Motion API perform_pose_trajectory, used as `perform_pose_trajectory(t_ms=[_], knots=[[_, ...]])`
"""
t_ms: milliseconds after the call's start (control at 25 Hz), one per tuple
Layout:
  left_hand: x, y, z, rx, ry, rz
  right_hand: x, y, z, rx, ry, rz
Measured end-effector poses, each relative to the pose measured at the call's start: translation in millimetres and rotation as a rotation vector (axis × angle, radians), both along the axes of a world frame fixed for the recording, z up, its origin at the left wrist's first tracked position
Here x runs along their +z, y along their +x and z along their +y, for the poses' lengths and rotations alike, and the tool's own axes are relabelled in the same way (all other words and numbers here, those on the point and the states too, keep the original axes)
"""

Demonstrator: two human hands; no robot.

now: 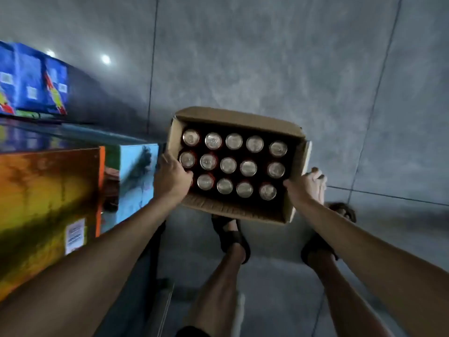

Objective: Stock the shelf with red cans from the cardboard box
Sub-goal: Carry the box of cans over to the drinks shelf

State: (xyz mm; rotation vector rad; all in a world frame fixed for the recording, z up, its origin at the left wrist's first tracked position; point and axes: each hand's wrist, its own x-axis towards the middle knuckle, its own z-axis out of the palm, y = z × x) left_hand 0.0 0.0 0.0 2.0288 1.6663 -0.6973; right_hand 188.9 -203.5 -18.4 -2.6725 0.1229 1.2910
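Two hands hold the cardboard box (239, 164) up over the grey floor (267, 57). The left hand (173, 176) has its fingers clamped on the box's left wall. The right hand (306, 184) has its fingers clamped on the right wall. Red cans (228, 165) stand in rows inside the box.

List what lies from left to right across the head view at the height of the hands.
Orange carton → light blue carton → left hand → cardboard box with its cans → right hand → grey floor.
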Motion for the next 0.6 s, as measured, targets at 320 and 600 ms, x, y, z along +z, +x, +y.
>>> perform_pose_trajectory(t_ms=[320, 600], knots=[[-58.7, -12.4, 27.3, -0.007, 0.153, 0.158, -70.5, 1.6, -15.0, -0.125, -0.063, -0.055], [-62.4, -27.7, 40.8, -0.142, 0.213, 0.132, -72.6, 5.6, -21.8, -0.094, 0.018, -0.127]])
